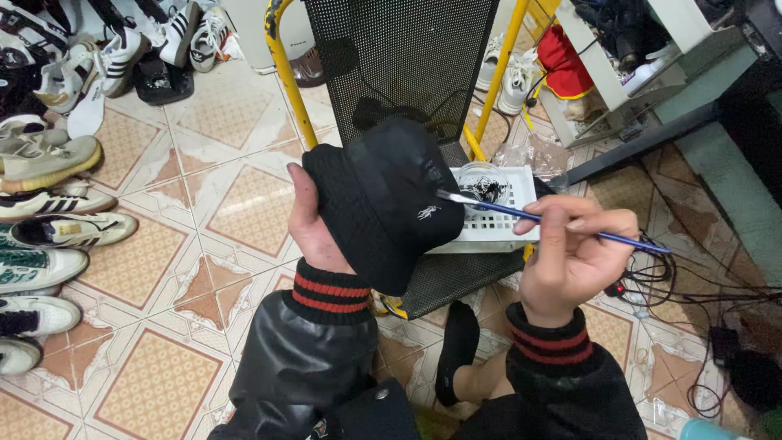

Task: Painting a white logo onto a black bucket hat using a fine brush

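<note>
My left hand (pixel 314 224) grips a black bucket hat (pixel 383 195) with a small white embroidered mark, holding it up over the chair seat. My right hand (pixel 574 253) pinches a thin blue-handled paintbrush (pixel 554 222); its tip touches the hat's side just above the white mark. Behind the hat a small clear dish with black paint (pixel 482 183) rests on a white slotted basket (pixel 501 224).
The basket sits on a black mesh chair with a yellow frame (pixel 285 73). Several sneakers (pixel 49 228) line the tiled floor at left. Black cables (pixel 700 285) trail on the floor at right. A foot in a black sock (pixel 458 346) rests below the chair.
</note>
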